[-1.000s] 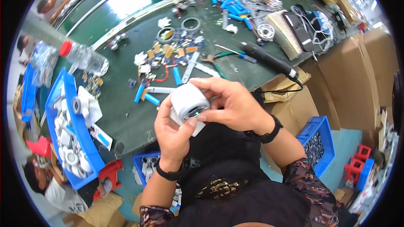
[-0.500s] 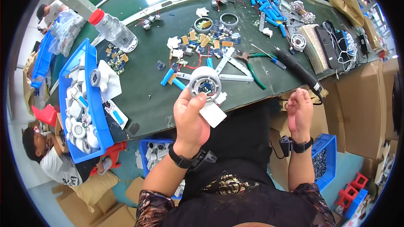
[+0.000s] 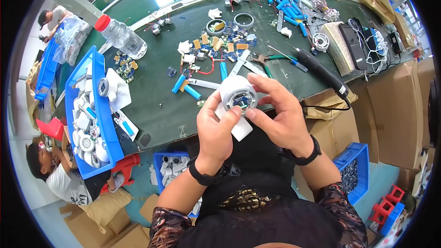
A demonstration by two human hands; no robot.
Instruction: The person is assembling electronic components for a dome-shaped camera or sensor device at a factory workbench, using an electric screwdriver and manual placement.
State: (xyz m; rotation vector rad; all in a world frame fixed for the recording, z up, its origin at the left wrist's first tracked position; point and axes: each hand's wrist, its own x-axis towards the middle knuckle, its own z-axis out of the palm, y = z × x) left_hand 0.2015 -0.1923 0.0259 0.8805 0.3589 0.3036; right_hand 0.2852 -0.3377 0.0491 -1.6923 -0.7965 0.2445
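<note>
A white round plastic housing (image 3: pixel 232 86) is held in the air over the table's front edge. Its round opening faces me and shows a small blue circuit board (image 3: pixel 242 103) inside; a flat white piece (image 3: pixel 242 129) hangs below. My left hand (image 3: pixel 215 131) grips the housing from the left, thumb at the lower rim of the opening. From the right, my right hand (image 3: pixel 282 121) closes on it, index finger along the top and thumb by the board. Beyond lie blue cylindrical cells (image 3: pixel 192 92), grey flat strips (image 3: pixel 204 84) and green-handled pliers (image 3: pixel 268 66), partly hidden behind my right hand.
Circuit boards (image 3: pixel 239 34) and grey rings (image 3: pixel 243 20) lie mid-table. A blue bin (image 3: pixel 115 128) of white parts stands left, near a red-capped bottle (image 3: pixel 131 43). At right are a black corded screwdriver (image 3: pixel 321 71) and a sponge block (image 3: pixel 337 48). Another person (image 3: pixel 59 174) sits at left.
My right hand has come in from the right and taken hold of the housing, which my left hand has shifted slightly right and tilted. The table view has moved slightly.
</note>
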